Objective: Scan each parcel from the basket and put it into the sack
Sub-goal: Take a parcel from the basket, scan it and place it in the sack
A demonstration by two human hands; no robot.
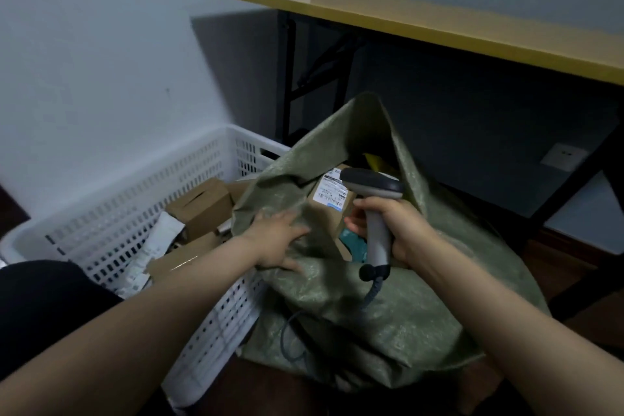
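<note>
A green woven sack stands open in front of me. Inside it lies a brown cardboard parcel with a white label, beside a teal item and something yellow. My left hand lies on the sack's near-left rim, its fingers spread over the fabric. My right hand grips the handle of a grey barcode scanner, whose dark head hangs over the sack's mouth. The white plastic basket to the left holds several cardboard boxes and white packets.
A yellow-topped table with black legs stands behind the sack, against the wall. The scanner's cable trails down over the sack's front. A wall socket sits low on the right. My dark-clothed knee is at the lower left.
</note>
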